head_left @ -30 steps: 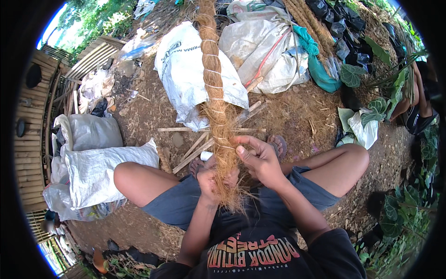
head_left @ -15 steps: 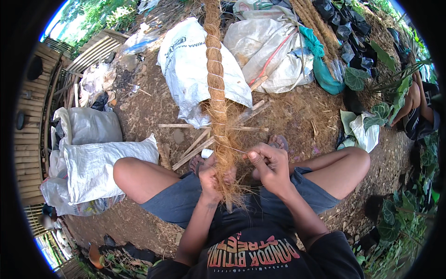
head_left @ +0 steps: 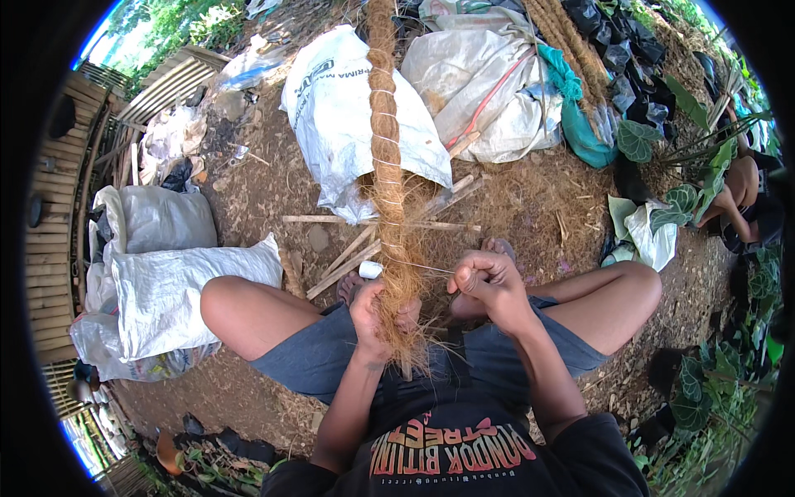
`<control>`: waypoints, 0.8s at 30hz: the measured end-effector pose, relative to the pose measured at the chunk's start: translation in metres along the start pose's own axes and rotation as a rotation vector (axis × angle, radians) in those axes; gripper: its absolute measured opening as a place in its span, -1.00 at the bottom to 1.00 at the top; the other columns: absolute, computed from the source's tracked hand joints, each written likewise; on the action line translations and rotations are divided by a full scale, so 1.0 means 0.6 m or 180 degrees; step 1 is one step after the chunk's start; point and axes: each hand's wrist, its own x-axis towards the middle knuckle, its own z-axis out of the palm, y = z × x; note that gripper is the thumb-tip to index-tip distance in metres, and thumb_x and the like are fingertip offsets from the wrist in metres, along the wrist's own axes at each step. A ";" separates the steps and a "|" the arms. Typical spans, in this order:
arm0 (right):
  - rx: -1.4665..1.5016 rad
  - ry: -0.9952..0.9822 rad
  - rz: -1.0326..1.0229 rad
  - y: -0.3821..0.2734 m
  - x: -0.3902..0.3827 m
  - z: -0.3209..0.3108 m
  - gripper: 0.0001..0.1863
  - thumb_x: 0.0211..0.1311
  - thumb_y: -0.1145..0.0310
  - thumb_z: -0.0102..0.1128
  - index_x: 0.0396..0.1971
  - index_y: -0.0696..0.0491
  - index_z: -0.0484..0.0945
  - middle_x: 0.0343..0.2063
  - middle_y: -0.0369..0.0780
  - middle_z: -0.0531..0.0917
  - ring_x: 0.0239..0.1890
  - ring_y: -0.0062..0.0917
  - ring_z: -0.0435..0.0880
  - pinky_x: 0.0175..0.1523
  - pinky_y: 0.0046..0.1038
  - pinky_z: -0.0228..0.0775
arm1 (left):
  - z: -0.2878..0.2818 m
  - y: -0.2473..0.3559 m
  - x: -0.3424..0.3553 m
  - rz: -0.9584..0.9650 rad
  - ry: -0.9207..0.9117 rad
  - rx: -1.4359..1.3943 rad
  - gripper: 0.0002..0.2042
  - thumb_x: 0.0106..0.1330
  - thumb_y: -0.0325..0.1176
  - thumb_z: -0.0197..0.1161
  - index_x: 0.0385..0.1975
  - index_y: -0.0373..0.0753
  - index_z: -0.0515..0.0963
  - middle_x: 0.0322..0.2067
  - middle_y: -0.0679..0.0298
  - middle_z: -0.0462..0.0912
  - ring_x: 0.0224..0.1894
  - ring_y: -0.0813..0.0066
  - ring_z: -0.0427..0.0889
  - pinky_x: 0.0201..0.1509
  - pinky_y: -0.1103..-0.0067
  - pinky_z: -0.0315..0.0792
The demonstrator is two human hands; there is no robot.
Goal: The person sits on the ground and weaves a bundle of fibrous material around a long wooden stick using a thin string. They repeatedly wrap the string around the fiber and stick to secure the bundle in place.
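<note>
A long pole wrapped in brown coconut fibre [head_left: 387, 157] runs from the far edge toward my lap, with white thread wound round it in spaced turns. My left hand [head_left: 374, 316] is closed round its near end, where loose fibres stick out and the tip of an inner stick shows. A white thread spool [head_left: 370, 270] sits just beyond that hand; whether the fingers touch it is unclear. To the right, my right hand [head_left: 489, 286] pinches a thin thread [head_left: 426, 267] that stretches taut from the fibre.
White sacks [head_left: 195, 290] lie at left, and another white sack [head_left: 339, 116] lies under the pole. Wooden sticks [head_left: 348, 257] and loose fibre [head_left: 522, 207] cover the ground ahead. More fibre poles [head_left: 571, 54] rest at the far right. Another person [head_left: 741, 195] sits beyond leafy plants [head_left: 683, 203].
My right hand has moved slightly right, away from the pole, and a longer stretch of thread shows. My left hand keeps its hold on the near end.
</note>
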 end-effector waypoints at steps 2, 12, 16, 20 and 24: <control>0.0836 -0.0317 -0.0708 0.013 0.014 0.012 -0.68 0.51 0.20 0.16 -0.36 0.13 0.66 -0.30 -0.30 0.64 -0.15 -0.62 0.52 -0.08 -0.53 0.26 | 0.002 -0.005 -0.003 -0.0085 0.0016 -0.0082 -0.65 0.46 -0.09 -0.17 -0.19 -0.23 0.47 -0.55 0.33 0.33 -0.62 0.61 0.25 -0.57 0.64 0.15; 0.3329 -0.0175 -0.0065 0.029 0.019 0.055 -0.66 0.58 0.15 -0.01 -0.46 -0.05 0.32 -0.52 -0.39 0.31 -0.37 -0.57 0.37 -0.11 -0.50 0.29 | 0.001 -0.016 -0.001 0.0251 -0.0246 0.0223 -0.70 0.51 -0.14 -0.15 -0.24 -0.22 0.44 -0.58 0.39 0.31 -0.63 0.64 0.22 -0.58 0.64 0.09; 0.2994 0.0340 0.0860 0.020 0.029 0.041 -0.64 0.63 0.07 -0.09 -0.42 -0.09 0.27 -0.54 -0.45 0.27 -0.48 -0.68 0.29 -0.35 -0.55 0.22 | -0.003 -0.021 -0.004 -0.0275 -0.0091 -0.0221 -0.70 0.48 -0.16 -0.15 -0.25 -0.25 0.45 -0.61 0.37 0.30 -0.65 0.62 0.21 -0.60 0.61 0.06; 0.2984 -0.0059 0.0974 0.015 0.045 0.030 -0.70 0.66 0.14 -0.15 -0.32 -0.03 0.36 -0.56 -0.43 0.32 -0.53 -0.66 0.33 -0.43 -0.56 0.30 | -0.007 -0.016 -0.001 -0.0354 -0.0355 -0.0203 -0.62 0.42 -0.09 -0.14 -0.20 -0.31 0.46 -0.63 0.35 0.26 -0.68 0.57 0.16 -0.62 0.58 0.03; 0.2917 -0.0029 0.1274 0.025 0.047 0.025 -0.78 0.61 0.16 0.00 -0.13 0.00 0.44 -0.48 -0.42 0.42 -0.43 -0.70 0.40 -0.43 -0.64 0.27 | -0.014 -0.008 0.004 -0.0486 -0.0362 -0.0167 -0.46 0.38 0.05 -0.16 -0.09 -0.38 0.47 -0.67 0.34 0.21 -0.73 0.55 0.08 -0.67 0.54 -0.04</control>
